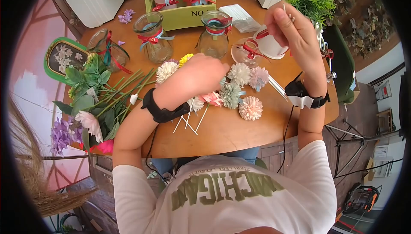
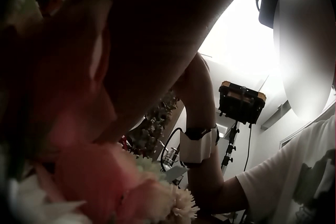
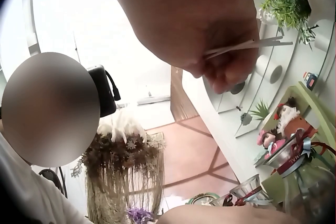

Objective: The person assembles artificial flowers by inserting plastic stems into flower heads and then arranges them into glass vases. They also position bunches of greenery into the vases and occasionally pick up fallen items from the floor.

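Observation:
My right hand [image 1: 295, 30] is raised at the right above the table, its curled fingers gripping a few thin white sticks [image 3: 252, 45]. In the head view, my left hand [image 1: 207, 75] is low over a group of artificial flower heads, its fingertips mostly hidden under the hand; I cannot tell whether they pinch anything. Close to it are a cream flower [image 1: 239, 74], a grey-green flower [image 1: 231, 95] and a pink rose [image 1: 212, 99]. Farther out are a mauve-pink flower [image 1: 258, 77] and a peach flower [image 1: 250, 108]. More white sticks [image 1: 278, 87] lie to the right.
Glass jars with ribbons [image 1: 154, 49] stand along the back, before a green stand [image 1: 182, 19] with dolls. Long-stemmed flowers and leaves [image 1: 81, 99] cover the left side. A clear packet [image 1: 239, 17], a white cup [image 1: 272, 47] and a green plant [image 1: 308, 0] are at the back right.

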`<state>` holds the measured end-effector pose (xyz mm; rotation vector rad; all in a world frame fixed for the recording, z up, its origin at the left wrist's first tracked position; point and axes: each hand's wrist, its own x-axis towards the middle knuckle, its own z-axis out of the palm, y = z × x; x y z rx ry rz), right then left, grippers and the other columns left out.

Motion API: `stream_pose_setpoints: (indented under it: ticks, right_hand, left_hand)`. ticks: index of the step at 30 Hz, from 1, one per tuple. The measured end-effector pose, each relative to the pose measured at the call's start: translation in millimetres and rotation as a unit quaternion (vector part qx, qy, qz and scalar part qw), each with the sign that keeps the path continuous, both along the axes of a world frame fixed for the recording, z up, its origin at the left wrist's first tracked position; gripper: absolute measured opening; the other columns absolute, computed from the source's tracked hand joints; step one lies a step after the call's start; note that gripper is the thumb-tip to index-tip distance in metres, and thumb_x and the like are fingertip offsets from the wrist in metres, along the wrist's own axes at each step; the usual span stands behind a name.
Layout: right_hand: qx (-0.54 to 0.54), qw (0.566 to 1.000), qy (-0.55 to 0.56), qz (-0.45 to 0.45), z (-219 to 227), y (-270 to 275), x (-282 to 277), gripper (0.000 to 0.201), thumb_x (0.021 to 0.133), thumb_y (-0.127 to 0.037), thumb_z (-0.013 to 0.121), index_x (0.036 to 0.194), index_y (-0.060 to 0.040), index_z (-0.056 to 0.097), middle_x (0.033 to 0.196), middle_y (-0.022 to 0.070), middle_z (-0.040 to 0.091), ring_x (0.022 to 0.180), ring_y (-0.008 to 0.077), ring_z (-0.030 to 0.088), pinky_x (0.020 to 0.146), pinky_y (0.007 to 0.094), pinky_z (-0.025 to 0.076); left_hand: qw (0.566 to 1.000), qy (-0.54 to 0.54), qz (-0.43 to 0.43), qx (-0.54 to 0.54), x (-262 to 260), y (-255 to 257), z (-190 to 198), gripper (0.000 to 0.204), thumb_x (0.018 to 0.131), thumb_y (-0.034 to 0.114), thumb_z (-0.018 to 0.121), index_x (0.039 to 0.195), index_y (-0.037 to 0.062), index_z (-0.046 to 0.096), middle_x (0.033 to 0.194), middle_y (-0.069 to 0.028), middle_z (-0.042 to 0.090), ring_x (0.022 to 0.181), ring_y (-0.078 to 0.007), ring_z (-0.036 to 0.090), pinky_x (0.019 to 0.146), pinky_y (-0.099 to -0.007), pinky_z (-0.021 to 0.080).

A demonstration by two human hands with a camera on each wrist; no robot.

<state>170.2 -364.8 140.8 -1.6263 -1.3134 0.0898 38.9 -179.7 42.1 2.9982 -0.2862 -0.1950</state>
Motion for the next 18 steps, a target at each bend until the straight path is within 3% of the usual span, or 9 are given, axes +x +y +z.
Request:
stream_pose_setpoints:
  ticks: [3,6,8,12,14,18]
  right_hand:
    - [0.014,0.997,-0.069,0.004,-3.6,1.7,1.3,0.036,0.110,-0.029,0.052,0.091,-0.0019,0.065,0.067,-0.0008,0.053,0.064,0.0076,0.049,0.058,0.0259,0.041]
    - [0.000,0.990,-0.141,-0.028,-4.1,0.5,4.5,0.035,0.108,-0.030,0.056,0.092,-0.0014,0.067,0.067,0.0028,0.055,0.064,0.0094,0.051,0.059,0.0266,0.043]
    - [-0.039,0.980,-0.186,-0.054,-2.7,-0.9,5.6,0.031,0.103,-0.030,0.064,0.093,-0.0015,0.070,0.069,0.0073,0.059,0.062,0.0127,0.054,0.059,0.0284,0.046]
    - [-0.048,0.977,-0.201,-0.062,-7.4,4.7,-6.5,0.030,0.098,-0.030,0.070,0.094,-0.0009,0.070,0.069,0.0094,0.061,0.060,0.0168,0.059,0.058,0.0315,0.047]
    - [-0.077,0.975,-0.206,-0.015,-9.4,7.1,-9.9,0.027,0.095,-0.028,0.073,0.095,-0.0008,0.070,0.069,0.0103,0.063,0.060,0.0222,0.063,0.058,0.0352,0.047]
    - [-0.136,0.966,-0.217,0.019,-10.7,7.9,-12.9,0.017,0.095,-0.019,0.072,0.097,-0.0012,0.070,0.078,0.0074,0.066,0.069,0.0152,0.061,0.062,0.0299,0.049]
  left_hand:
    - [0.999,0.030,0.004,0.043,3.3,1.0,-4.9,0.035,0.080,0.019,0.076,0.110,0.0052,0.064,0.094,-0.0153,0.069,0.097,-0.0360,0.068,0.081,-0.0497,0.053]
    - [0.999,0.010,0.027,0.036,-2.9,6.1,12.1,0.031,0.081,0.014,0.073,0.110,0.0069,0.064,0.100,-0.0150,0.069,0.100,-0.0363,0.068,0.080,-0.0489,0.054]
    - [0.990,-0.136,0.031,-0.036,-9.5,10.9,28.9,0.034,0.079,0.008,0.071,0.113,0.0058,0.063,0.106,-0.0152,0.068,0.102,-0.0380,0.067,0.084,-0.0469,0.055]
    - [0.961,-0.255,0.035,-0.100,-20.5,11.6,56.2,0.040,0.077,0.002,0.069,0.116,0.0040,0.062,0.110,-0.0158,0.066,0.101,-0.0384,0.065,0.085,-0.0448,0.054]
    - [0.907,-0.375,-0.020,-0.188,-22.3,11.9,62.1,0.043,0.076,0.000,0.069,0.118,0.0031,0.061,0.108,-0.0163,0.064,0.100,-0.0370,0.064,0.085,-0.0440,0.053]
    - [0.905,-0.391,-0.024,-0.168,-26.4,11.2,66.5,0.038,0.075,0.000,0.070,0.112,0.0026,0.062,0.108,-0.0153,0.064,0.099,-0.0366,0.063,0.085,-0.0437,0.053]
